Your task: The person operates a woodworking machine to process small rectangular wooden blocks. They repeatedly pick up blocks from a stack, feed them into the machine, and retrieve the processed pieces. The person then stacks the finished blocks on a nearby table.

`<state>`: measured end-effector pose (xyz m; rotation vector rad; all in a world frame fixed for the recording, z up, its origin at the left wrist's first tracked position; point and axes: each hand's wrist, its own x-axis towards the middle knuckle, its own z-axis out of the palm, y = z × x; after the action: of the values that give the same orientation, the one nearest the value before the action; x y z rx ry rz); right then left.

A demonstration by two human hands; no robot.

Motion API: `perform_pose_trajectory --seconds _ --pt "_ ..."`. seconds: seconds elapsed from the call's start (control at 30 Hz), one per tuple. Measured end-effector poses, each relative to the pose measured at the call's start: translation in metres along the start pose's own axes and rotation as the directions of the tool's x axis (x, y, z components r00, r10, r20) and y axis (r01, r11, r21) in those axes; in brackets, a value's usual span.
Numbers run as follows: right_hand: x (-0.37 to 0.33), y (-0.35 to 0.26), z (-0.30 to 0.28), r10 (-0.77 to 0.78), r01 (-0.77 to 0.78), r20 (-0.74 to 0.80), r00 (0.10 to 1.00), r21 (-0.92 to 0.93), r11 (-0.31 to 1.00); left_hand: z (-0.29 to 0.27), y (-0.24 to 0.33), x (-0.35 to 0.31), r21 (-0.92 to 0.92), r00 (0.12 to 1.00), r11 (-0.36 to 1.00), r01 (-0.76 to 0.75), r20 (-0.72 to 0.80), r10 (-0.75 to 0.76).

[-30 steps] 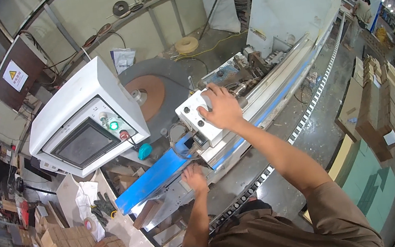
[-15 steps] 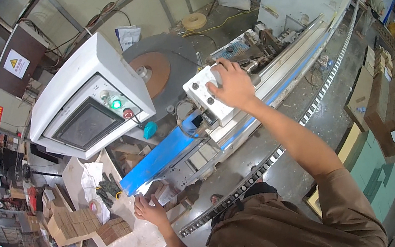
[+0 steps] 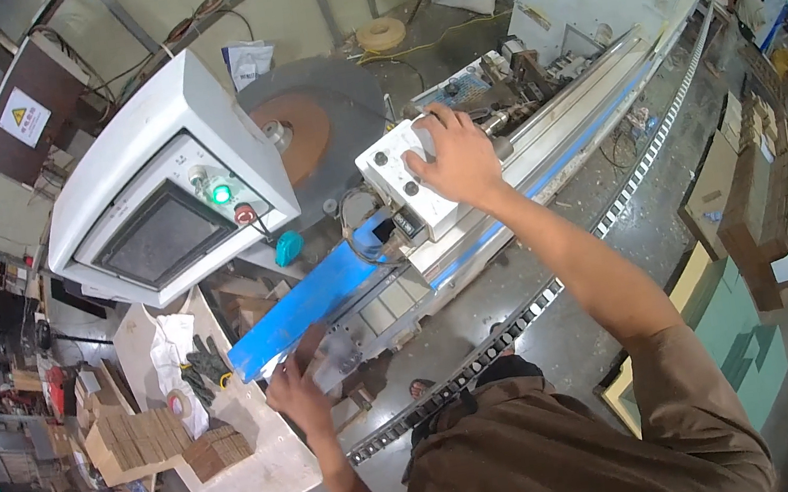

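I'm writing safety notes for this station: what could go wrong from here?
The right hand rests on the white box; if that box moves, it might pinch the hand.
The left hand is at a brown block near the blue beam; the block might drop.
Both hands are bare while a dark glove lies on the white table, so scrapes seem possible.

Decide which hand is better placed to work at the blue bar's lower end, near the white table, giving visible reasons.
Left, probably: the left hand is beside that end of the blue bar, close to the white table. The right hand rests on the white box, farther away.
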<state>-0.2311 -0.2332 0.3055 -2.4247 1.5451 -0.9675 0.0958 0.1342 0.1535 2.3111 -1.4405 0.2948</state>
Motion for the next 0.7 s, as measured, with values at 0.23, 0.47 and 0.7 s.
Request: perform_pose_trajectory --seconds 0.23,0.47,0.7 --pt "0.001 0.000 -0.001 0.031 -0.030 0.061 0.998 -0.008 1.000 0.128 0.090 0.005 -0.028 0.983 0.998 -0.053 0.172 0.057" --pt "0.001 -0.002 -0.003 0.056 -0.055 0.092 0.994 -0.006 0.998 0.182 0.095 0.007 -0.045 0.982 0.982 -0.185 0.014 0.186" --pt "0.003 0.000 -0.001 0.039 -0.037 0.085 0.996 -0.024 0.999 0.182 0.082 0.017 -0.047 0.915 0.921 -0.386 0.104 0.389"
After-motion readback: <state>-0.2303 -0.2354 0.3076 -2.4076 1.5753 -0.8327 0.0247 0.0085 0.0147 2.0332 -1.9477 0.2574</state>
